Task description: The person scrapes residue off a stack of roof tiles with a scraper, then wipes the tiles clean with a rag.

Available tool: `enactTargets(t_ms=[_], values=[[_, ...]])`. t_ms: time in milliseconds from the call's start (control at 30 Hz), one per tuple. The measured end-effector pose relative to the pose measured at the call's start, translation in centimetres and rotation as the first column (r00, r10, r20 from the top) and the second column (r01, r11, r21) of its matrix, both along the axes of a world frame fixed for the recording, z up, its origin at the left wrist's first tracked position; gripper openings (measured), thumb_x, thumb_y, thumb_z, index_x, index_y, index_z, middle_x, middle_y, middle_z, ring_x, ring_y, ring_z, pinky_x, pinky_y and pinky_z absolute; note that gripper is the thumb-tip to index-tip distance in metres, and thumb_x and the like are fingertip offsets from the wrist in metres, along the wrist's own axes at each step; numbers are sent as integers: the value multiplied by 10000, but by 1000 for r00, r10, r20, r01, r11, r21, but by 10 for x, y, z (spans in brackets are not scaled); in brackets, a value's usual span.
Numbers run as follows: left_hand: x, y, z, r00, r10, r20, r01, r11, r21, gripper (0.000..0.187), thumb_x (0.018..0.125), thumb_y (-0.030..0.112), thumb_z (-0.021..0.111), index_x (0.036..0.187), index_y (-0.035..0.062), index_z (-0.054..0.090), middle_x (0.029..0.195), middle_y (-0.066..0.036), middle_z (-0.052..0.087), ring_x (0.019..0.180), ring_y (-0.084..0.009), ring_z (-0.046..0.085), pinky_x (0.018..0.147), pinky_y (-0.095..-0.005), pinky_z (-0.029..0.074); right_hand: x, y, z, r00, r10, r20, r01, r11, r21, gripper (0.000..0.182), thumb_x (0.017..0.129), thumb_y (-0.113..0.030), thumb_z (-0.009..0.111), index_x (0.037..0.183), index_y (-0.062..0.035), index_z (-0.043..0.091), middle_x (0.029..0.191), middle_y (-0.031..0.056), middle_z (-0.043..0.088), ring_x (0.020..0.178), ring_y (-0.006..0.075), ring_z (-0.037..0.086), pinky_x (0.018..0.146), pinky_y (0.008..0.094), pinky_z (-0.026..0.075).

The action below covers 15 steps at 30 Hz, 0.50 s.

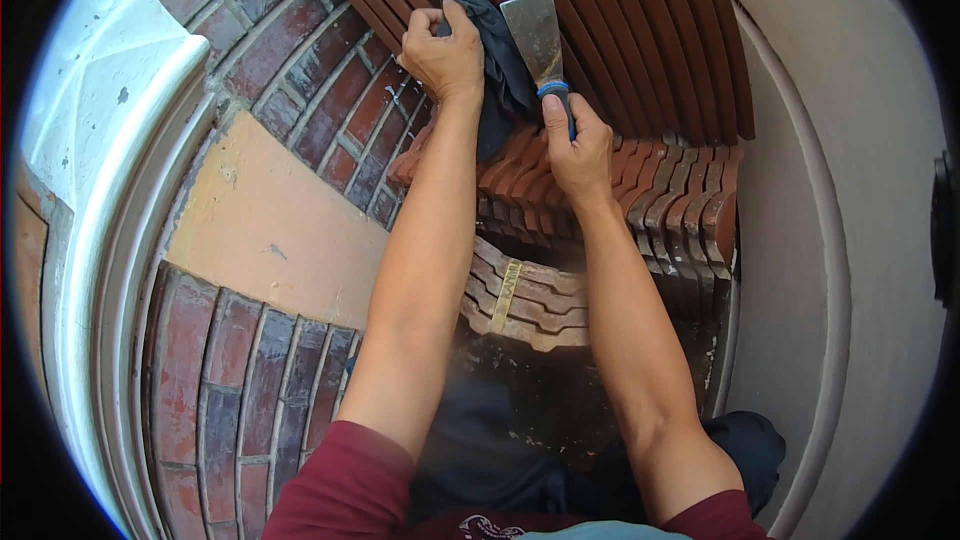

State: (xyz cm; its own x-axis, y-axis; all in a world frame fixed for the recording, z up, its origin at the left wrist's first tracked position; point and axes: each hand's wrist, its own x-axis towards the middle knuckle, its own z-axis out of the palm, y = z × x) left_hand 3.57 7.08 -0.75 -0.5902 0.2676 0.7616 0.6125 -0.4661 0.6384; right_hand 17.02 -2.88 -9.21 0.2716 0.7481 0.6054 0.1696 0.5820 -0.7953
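In my right hand (582,148) is a putty knife (538,40), gripped by its black and blue handle with the broad metal blade pointing up and away from me. My left hand (443,52) is closed on a dark cloth (492,40) that hangs down beside the putty knife. Behind both hands, brown roof tiles (640,40) stand on edge in a tight row. Below them sits another row of reddish, curved tiles (650,180), partly covered by my right hand and forearm.
A brick wall (335,90) with a smooth beige block (270,220) runs along the left. Nearer me lie several weathered tiles (540,300) with a yellow marked strip (506,295) across them. On the right stands a plain grey wall (790,240). White moulding (100,270) curves at far left.
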Motion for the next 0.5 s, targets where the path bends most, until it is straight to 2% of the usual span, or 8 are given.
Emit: enactTargets(t_ms=[100, 200, 233, 333, 433, 500], values=[[2, 4, -2, 996, 74, -39, -71, 994, 85, 281, 844, 259, 733, 693, 39, 647, 586, -74, 575, 561, -196, 538, 565, -370, 430, 2, 0, 4, 1000, 10, 3, -10, 1000, 16, 365, 1001, -315, 635, 818, -1, 600, 642, 200, 580, 543, 326, 592, 548, 382, 462], [-1, 4, -11, 984, 44, -172, -26, 994, 104, 262, 843, 283, 708, 684, 86, 639, 732, -60, 654, 781, -294, 596, 783, -433, 398, 1, -2, 6, 1000, 6, 27, -7, 1000, 24, 357, 1002, -310, 633, 827, -1, 603, 646, 201, 585, 550, 333, 604, 546, 381, 462], [0, 2, -12, 980, 49, -192, -32, 995, 90, 241, 842, 267, 702, 684, 95, 643, 752, -49, 663, 815, -294, 588, 795, -430, 384, 0, -1, 7, 999, 1, 38, -2, 1000, 28, 354, 1003, -309, 632, 831, -1, 604, 648, 201, 588, 552, 336, 609, 545, 381, 462], [1, -1, -8, 987, 40, -155, -28, 997, 79, 238, 836, 257, 702, 680, 86, 646, 718, -59, 658, 785, -307, 597, 771, -442, 402, -2, -1, 6, 999, -8, 40, 7, 1000, 28, 352, 1003, -307, 633, 835, 1, 603, 652, 204, 593, 561, 342, 620, 542, 381, 462], [4, 2, 0, 1000, -6, 4, 6, 1000, -5, 240, 833, 250, 701, 676, 77, 647, 669, -67, 645, 752, -325, 604, 738, -460, 419, -3, -1, 4, 1000, 10, 19, -10, 1000, 19, 354, 1003, -307, 633, 829, -1, 600, 652, 211, 592, 570, 351, 629, 542, 388, 464], [8, 2, -2, 1000, -1, -19, 2, 999, 54, 243, 834, 251, 700, 674, 75, 648, 649, -73, 638, 737, -331, 606, 726, -467, 425, -2, -3, 5, 1000, 19, 12, -20, 999, 26, 352, 1001, -306, 636, 825, -2, 600, 649, 213, 589, 572, 358, 630, 544, 393, 465]])
